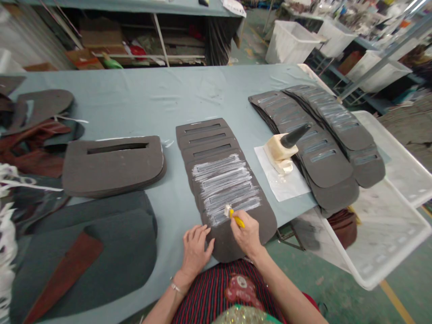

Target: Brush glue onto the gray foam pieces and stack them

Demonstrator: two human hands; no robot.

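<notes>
Overlapping dark grey slotted panels (236,238) lie in a row in front of me, with streaks of wet white glue (224,180) across the middle ones. My right hand (248,231) is closed around the yellow handle of a small brush (237,219), its whitened bristles on the lowest glued strip. Spread along the left edge of the nearest panel, my left hand (195,247) rests with fingers stretched out and nothing in them. To the right, a cream glue bottle (276,150) with a black nozzle stands on a white sheet (268,180).
Stacks of glue-streaked panels (326,168) lie at the table's right side. A pile of slotted panels (114,166), larger dark sheets (128,243) and a brown leather scrap (72,270) are at left. White plastic bins (367,265) stand beyond the table's right edge.
</notes>
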